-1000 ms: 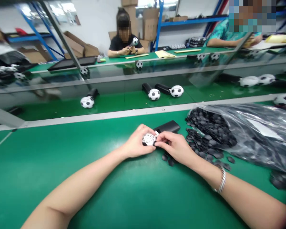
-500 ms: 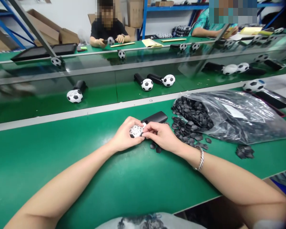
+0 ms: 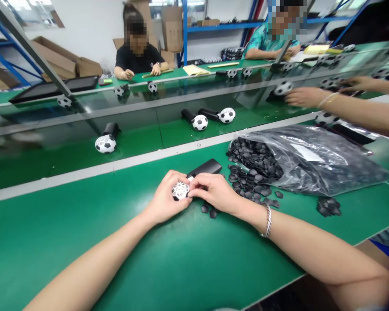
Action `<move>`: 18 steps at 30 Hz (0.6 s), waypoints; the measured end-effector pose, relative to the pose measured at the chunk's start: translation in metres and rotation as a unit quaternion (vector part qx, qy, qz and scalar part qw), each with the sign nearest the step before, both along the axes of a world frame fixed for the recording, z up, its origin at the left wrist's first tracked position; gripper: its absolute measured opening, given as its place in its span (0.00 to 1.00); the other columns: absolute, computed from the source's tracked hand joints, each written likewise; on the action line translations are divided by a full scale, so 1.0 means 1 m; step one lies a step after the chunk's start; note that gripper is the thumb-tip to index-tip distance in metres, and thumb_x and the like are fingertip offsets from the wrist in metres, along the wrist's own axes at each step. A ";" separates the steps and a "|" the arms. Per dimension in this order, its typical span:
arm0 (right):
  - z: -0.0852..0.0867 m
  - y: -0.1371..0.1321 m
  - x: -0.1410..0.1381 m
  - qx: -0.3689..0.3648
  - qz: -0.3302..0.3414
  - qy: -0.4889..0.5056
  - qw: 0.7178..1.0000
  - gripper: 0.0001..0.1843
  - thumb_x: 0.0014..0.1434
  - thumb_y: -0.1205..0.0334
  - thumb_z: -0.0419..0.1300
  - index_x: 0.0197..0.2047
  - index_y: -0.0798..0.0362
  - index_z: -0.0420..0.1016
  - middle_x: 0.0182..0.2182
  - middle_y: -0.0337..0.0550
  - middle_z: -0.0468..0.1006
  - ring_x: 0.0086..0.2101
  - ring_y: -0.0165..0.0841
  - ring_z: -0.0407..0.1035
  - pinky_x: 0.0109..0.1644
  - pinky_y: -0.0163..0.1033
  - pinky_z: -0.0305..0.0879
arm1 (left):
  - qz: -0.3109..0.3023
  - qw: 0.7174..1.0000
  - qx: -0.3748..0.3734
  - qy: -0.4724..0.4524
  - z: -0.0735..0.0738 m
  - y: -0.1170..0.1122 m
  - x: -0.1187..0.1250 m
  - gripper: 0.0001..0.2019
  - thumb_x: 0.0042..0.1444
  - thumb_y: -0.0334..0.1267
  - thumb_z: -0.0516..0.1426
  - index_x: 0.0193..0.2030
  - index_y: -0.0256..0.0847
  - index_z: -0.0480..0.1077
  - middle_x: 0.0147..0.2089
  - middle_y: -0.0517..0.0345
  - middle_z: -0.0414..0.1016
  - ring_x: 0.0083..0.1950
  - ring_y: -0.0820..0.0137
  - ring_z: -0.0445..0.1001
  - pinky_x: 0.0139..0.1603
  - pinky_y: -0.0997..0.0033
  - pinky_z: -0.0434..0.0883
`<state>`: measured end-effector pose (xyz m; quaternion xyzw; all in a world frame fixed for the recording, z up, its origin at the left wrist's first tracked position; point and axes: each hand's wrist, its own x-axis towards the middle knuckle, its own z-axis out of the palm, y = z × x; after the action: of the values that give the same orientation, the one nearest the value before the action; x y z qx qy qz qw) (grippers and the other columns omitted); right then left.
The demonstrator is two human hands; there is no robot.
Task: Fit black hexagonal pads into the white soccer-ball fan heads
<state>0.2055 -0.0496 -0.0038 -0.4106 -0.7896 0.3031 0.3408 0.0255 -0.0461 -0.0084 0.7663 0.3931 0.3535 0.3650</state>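
My left hand (image 3: 166, 198) is wrapped round a small white soccer-ball head (image 3: 180, 190), whose upper face shows an open white lattice with a few black patches low on its side. A black handle (image 3: 205, 168) lies behind it on the green table, apparently joined to the ball. At the ball's right edge my right hand (image 3: 212, 190) pinches a small black pentagon piece, mostly hidden by the fingertips. Loose black pentagon pieces (image 3: 213, 213) lie just below that hand.
A clear plastic bag (image 3: 330, 164) spills black pieces (image 3: 249, 179) to the right. Beyond the metal rail, several soccer-ball units (image 3: 105, 144) lie on the green conveyor (image 3: 142, 138). A co-worker's hand (image 3: 303, 96) reaches in at the right. Two people sit across the line.
My view has shifted slightly. A co-worker's arms have come in from the right over the conveyor. Both my hands stay at the ball, the right one still pinching at its edge.
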 end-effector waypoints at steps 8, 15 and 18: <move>-0.001 0.011 0.003 -0.028 -0.048 0.000 0.998 0.08 0.54 0.64 0.64 0.29 0.55 0.68 0.27 0.35 0.69 0.27 0.25 0.64 0.31 0.30 0.61 | 0.016 0.999 0.047 0.000 -0.006 0.012 -0.004 0.09 0.48 0.35 0.56 0.39 0.41 0.66 0.45 0.53 0.62 0.49 0.60 0.64 0.50 0.58 0.65; -0.003 -0.011 0.034 0.124 0.117 -0.202 0.965 0.39 0.39 0.44 0.69 0.55 0.41 0.64 0.56 0.49 0.62 0.52 0.46 0.62 0.48 0.45 0.67 | 0.229 0.967 0.110 0.032 0.015 0.124 -0.001 0.15 0.46 0.28 0.61 0.41 0.37 0.65 0.44 0.49 0.62 0.51 0.57 0.62 0.57 0.52 0.62; -0.047 -0.013 0.024 0.342 0.108 -0.230 0.905 0.29 0.50 0.44 0.60 0.55 0.32 0.63 0.53 0.45 0.67 0.47 0.49 0.67 0.33 0.46 0.70 | 0.310 0.943 0.094 0.079 0.006 0.169 -0.017 0.18 0.48 0.31 0.63 0.46 0.36 0.65 0.47 0.44 0.61 0.52 0.55 0.62 0.57 0.54 0.63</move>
<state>0.2297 -0.0624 -0.0505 -0.2394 -0.9406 -0.0534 0.2347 0.0084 0.1227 -0.0025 0.6630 0.6036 0.4226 0.1321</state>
